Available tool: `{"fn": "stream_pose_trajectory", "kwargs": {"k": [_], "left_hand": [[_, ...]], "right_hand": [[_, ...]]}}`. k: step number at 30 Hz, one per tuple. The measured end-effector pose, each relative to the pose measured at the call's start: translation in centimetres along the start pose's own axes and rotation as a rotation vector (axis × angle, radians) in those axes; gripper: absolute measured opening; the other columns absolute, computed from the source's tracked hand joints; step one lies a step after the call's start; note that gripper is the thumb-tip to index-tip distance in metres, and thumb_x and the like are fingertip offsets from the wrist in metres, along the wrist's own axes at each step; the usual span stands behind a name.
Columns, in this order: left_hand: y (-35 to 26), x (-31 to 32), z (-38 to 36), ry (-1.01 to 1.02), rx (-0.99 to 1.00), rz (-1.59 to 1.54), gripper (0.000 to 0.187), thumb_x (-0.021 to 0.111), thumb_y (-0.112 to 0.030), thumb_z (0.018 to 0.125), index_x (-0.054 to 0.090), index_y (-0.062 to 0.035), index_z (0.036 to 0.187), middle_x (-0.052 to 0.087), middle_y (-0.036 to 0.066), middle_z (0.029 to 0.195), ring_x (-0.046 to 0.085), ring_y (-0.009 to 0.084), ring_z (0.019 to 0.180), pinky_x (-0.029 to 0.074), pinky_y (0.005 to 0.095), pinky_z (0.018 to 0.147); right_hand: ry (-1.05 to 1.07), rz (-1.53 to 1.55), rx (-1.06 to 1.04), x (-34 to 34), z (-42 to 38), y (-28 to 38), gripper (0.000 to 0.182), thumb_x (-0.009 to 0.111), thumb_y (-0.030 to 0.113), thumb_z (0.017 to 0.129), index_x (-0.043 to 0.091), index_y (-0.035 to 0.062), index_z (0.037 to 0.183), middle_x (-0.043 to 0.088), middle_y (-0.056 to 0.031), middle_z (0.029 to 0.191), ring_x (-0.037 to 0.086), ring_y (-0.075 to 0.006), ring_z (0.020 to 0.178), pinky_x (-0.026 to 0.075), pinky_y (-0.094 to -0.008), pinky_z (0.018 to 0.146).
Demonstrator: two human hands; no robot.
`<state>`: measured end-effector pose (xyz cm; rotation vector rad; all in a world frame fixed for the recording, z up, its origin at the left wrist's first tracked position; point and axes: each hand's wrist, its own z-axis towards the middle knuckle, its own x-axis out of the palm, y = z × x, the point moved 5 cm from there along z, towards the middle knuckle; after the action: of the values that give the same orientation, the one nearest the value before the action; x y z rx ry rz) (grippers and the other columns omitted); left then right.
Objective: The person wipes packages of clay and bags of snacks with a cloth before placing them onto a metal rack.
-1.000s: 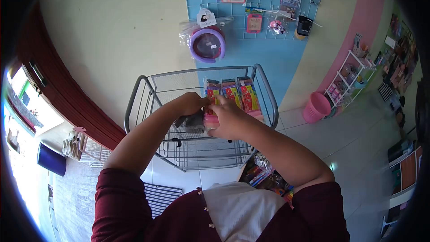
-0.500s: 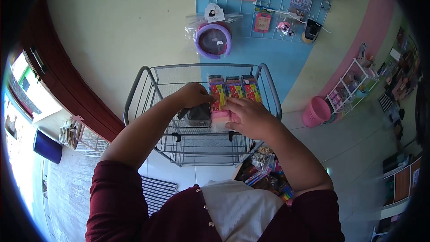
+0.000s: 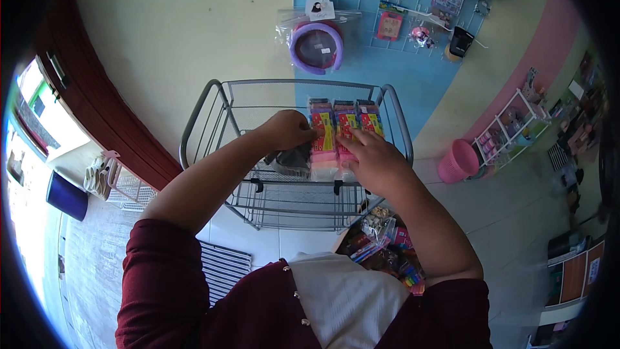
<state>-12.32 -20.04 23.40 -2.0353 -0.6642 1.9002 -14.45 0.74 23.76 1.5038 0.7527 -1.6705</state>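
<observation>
Three clear packs of multicoloured strips with red and yellow labels lie side by side on the top shelf of a grey wire rack: the left pack [image 3: 323, 130], the middle pack [image 3: 347, 123] and the right pack [image 3: 371, 120]. My left hand [image 3: 288, 129] is closed, its fingertips at the left edge of the left pack. My right hand [image 3: 378, 163] lies over the lower middle and right packs with fingers apart, its thumb near the left pack's lower end. A dark bundle [image 3: 292, 160] sits below my left hand, partly hidden by it.
The wire rack [image 3: 297, 81] stands against the wall. A box of mixed packaged goods [image 3: 387, 245] is on the floor beside my body. To the right stand a pink basket [image 3: 458, 160] and a white shelf [image 3: 513, 126]. Packaged goods hang on a wall grid [image 3: 368, 39].
My right hand has shifted right, off the left pack and toward the middle one. My left hand stays at the left pack's edge. The view has shifted slightly.
</observation>
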Motion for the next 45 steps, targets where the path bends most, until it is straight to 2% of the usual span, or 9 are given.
{"fn": "stream_pose_trajectory", "kwargs": {"k": [6, 13, 21, 26, 29, 32, 36, 39, 45], "left_hand": [[0.6, 0.3, 0.2, 0.048, -0.041, -0.045, 0.063, 0.075, -0.057, 0.079, 0.071, 0.004, 0.097, 0.072, 0.019, 0.088, 0.069, 0.0258, 0.079, 0.053, 0.0372, 0.075], [-1.0, 0.4, -0.4, 0.063, -0.116, 0.055, 0.074, 0.078, -0.062, 0.074, 0.07, 0.0044, 0.105, 0.071, 0.02, 0.093, 0.068, 0.0278, 0.084, 0.053, 0.0365, 0.076], [1.3, -0.3, 0.4, 0.054, -0.203, -0.079, 0.062, 0.068, -0.054, 0.087, 0.069, 0.0027, 0.11, 0.071, 0.022, 0.095, 0.069, 0.0292, 0.086, 0.053, 0.0369, 0.08], [-0.3, -5.7, -4.0, -0.263, -0.027, -0.263, 0.053, 0.069, -0.049, 0.088, 0.07, 0.001, 0.106, 0.068, 0.01, 0.085, 0.061, 0.014, 0.074, 0.047, 0.0297, 0.067], [-3.4, -7.1, -9.3, -0.122, 0.418, -0.752, 0.054, 0.081, -0.045, 0.076, 0.063, 0.0012, 0.098, 0.057, 0.002, 0.085, 0.047, 0.0079, 0.081, 0.038, 0.0247, 0.077], [-3.5, -2.1, -10.6, 0.31, 0.807, -1.279, 0.044, 0.094, -0.014, 0.056, 0.061, -0.0094, 0.084, 0.058, -0.001, 0.069, 0.054, 0.0126, 0.059, 0.033, 0.0532, 0.111], [-7.8, 9.0, -10.0, 0.739, 0.395, -1.49, 0.028, 0.081, 0.001, 0.06, 0.064, -0.0041, 0.082, 0.061, 0.009, 0.076, 0.059, 0.0225, 0.07, 0.049, 0.0628, 0.091], [-10.5, 17.8, -8.1, 0.942, 0.326, -1.137, 0.028, 0.077, -0.005, 0.075, 0.063, -0.0028, 0.098, 0.06, 0.007, 0.094, 0.057, 0.0175, 0.089, 0.045, 0.0312, 0.082], [-12.2, 39.2, -5.8, 1.213, -0.037, -0.822, 0.042, 0.072, -0.011, 0.085, 0.059, -0.0025, 0.124, 0.062, 0.007, 0.116, 0.058, 0.0156, 0.105, 0.047, 0.0295, 0.091]], "right_hand": [[-0.156, 0.097, -0.179, -1.9, -1.9, 2.8, 0.042, 0.059, 0.041, 0.096, 0.063, 0.0154, 0.129, 0.053, -0.0078, 0.144, 0.05, -0.0308, 0.131, 0.034, -0.0561, 0.108], [-0.003, 0.082, -0.048, -1.8, -2.3, 2.0, 0.04, 0.056, 0.04, 0.098, 0.064, 0.0209, 0.132, 0.055, -0.0103, 0.142, 0.053, -0.0342, 0.128, 0.035, -0.0526, 0.108], [-0.4, 0.165, 0.023, -5.3, -2.7, 0.1, 0.016, 0.063, 0.011, 0.088, 0.062, 0.0058, 0.103, 0.062, -0.013, 0.104, 0.064, -0.0289, 0.097, 0.052, -0.0422, 0.079], [-0.775, 0.356, 0.094, -9.9, -8.5, -5.4, 0.012, 0.069, 0.013, 0.085, 0.061, 0.0049, 0.086, 0.062, -0.0079, 0.081, 0.061, -0.0249, 0.074, 0.048, -0.0368, 0.066], [-0.852, 0.45, 0.357, -6.5, -14.4, -12.7, 0.019, 0.073, 0.018, 0.085, 0.061, 0.0034, 0.086, 0.062, -0.0058, 0.08, 0.054, -0.0187, 0.068, 0.045, -0.031, 0.063], [-0.825, 0.579, 0.67, 0.0, -22.0, -18.7, 0.023, 0.073, 0.023, 0.087, 0.062, 0.003, 0.087, 0.062, -0.0059, 0.08, 0.054, -0.0153, 0.07, 0.044, -0.0297, 0.065], [-0.675, 0.712, 1.269, 12.4, -34.7, -23.4, 0.035, 0.072, 0.036, 0.089, 0.064, 0.0016, 0.087, 0.063, -0.0047, 0.08, 0.054, -0.013, 0.07, 0.045, -0.031, 0.069], [-0.703, 0.938, 1.358, 23.5, -42.7, -23.7, 0.039, 0.07, 0.04, 0.089, 0.065, 0.0017, 0.086, 0.062, -0.004, 0.078, 0.056, -0.0142, 0.071, 0.046, -0.0323, 0.07], [-0.456, 1.187, 1.747, 40.9, -52.1, -21.0, 0.025, 0.07, 0.031, 0.091, 0.062, 0.0076, 0.092, 0.052, 0.0006, 0.063, 0.054, -0.0108, 0.058, 0.041, -0.029, 0.049]]}}
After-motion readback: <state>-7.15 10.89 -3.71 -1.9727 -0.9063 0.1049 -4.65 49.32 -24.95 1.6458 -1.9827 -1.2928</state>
